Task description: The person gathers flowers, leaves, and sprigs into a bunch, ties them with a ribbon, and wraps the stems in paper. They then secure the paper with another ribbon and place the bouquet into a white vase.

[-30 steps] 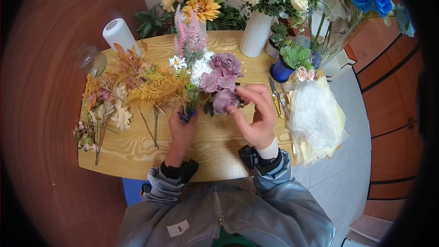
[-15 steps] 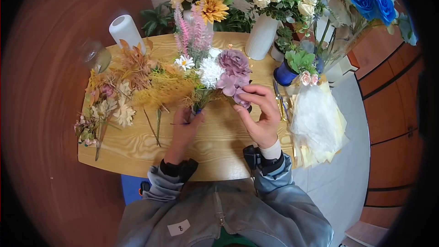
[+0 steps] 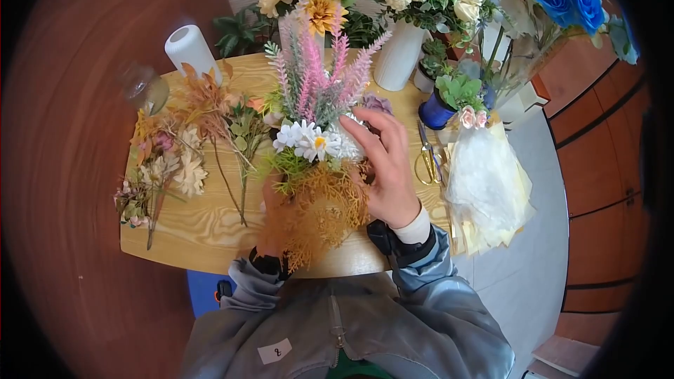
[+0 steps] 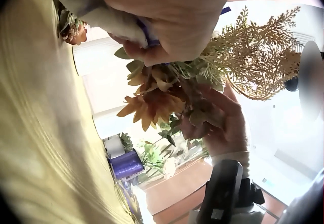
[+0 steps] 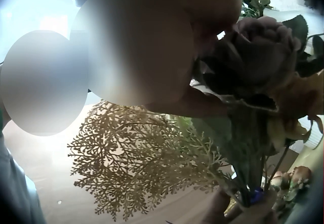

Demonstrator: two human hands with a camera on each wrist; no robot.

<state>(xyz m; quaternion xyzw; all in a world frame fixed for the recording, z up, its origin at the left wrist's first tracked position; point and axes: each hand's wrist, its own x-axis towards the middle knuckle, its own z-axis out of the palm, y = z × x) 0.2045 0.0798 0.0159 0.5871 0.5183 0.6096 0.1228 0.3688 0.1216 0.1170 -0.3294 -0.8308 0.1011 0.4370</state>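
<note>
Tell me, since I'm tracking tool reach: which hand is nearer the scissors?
Right. The right hand is just beside the scissors; the left hand grips the bouquet stems farther away.

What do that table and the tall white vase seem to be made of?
The table looks like light wood or a wood-look laminate: bold grain lines and a smooth, slightly glossy top. The white vase seems ceramic or plastic; fine vertical ribs and a matte surface leave that open.

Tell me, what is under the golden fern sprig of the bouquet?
Under the golden fern sprig the left hand grips the bunched stems, seen from the left wrist. In the head view the sprig covers that hand and part of the wooden table.
</note>
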